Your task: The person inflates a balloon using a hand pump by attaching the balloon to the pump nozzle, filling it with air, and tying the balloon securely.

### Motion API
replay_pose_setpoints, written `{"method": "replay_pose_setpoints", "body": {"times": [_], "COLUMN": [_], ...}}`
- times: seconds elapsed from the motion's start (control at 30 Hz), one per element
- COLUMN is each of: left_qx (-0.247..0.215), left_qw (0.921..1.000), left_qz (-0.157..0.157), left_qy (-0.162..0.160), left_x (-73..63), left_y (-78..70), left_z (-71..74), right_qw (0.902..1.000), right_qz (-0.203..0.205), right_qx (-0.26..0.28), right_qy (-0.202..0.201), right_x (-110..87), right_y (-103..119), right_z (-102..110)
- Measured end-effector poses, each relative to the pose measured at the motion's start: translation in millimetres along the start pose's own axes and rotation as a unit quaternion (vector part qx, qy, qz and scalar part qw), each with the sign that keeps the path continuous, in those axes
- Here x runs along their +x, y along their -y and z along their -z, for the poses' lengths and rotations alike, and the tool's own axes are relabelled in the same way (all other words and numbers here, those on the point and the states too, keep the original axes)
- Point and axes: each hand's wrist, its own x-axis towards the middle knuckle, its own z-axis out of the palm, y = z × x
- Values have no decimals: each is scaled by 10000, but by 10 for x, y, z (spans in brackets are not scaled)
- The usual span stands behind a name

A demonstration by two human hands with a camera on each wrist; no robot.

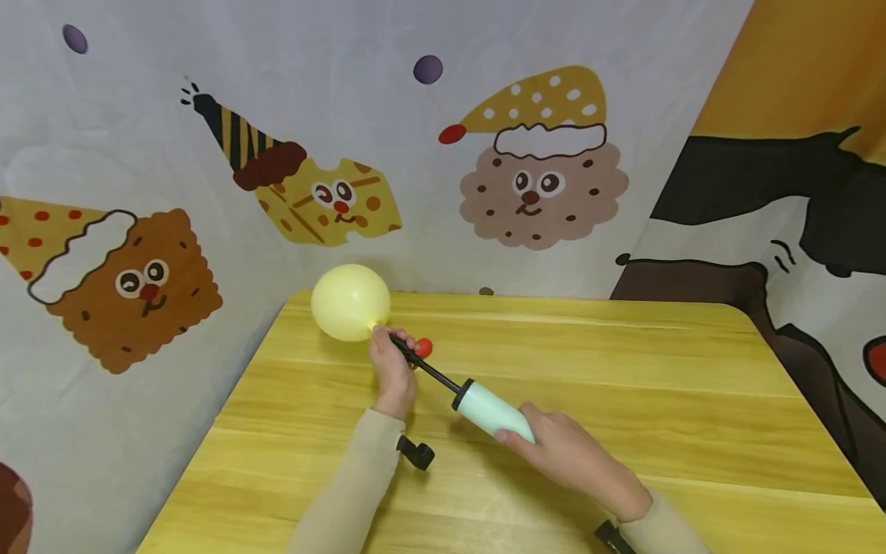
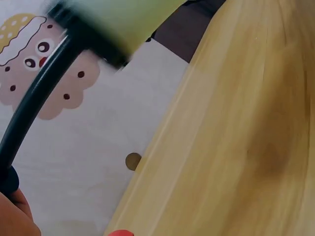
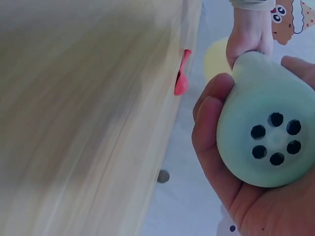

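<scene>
pumping: air is judged to be being driven into the yellow balloon (image 1: pixel 349 302), which is already rounded out and is held above the far left part of the table (image 1: pixel 623 369).
left hand (image 1: pixel 393 369): its grip is curled at the balloon's neck, which seems to be pinched onto the black nozzle.
right hand (image 1: pixel 571 454): its grip is wrapped round the mint cylinder of the hand pump (image 1: pixel 491 412); six dark vent holes are shown at its end in the right wrist view.
pump rod (image 1: pixel 438 377): a length is exposed between nozzle and cylinder, so room for a push seems to be left.
next stroke: the cylinder would need to be pushed along the rod toward the left hand, with the neck kept sealed; if the pinch were loosened, air could be lost.
red balloon (image 3: pixel 182 81): it is laid limp on the table, near the edge.
table finish: pale yellow wood grain is shown, with the far corners rounded.
backdrop (image 1: pixel 429 219): white cloth is printed with hatted snack characters, among them a cheese wedge (image 1: pixel 363 201) and a square biscuit (image 1: pixel 134 308).
cuffs: beige sleeves (image 1: pixel 346 485) are worn.
</scene>
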Motion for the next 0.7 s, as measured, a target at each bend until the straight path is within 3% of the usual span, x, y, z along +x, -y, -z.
{"method": "replay_pose_setpoints", "body": {"times": [0.23, 0.53, 0.7], "left_qx": [92, 267, 383], "left_qw": [9998, 9993, 9986], "left_qz": [136, 196, 181], "left_qy": [-87, 190, 303], "left_x": [-49, -336, -375], "left_y": [5, 197, 218], "left_z": [52, -96, -154], "right_qw": [9993, 9990, 9992], "right_qz": [143, -115, -143], "right_qx": [-343, -404, -263], "right_qy": [59, -165, -264], "right_x": [-9, 153, 207], "right_y": [-47, 76, 105], "right_z": [-27, -150, -154]}}
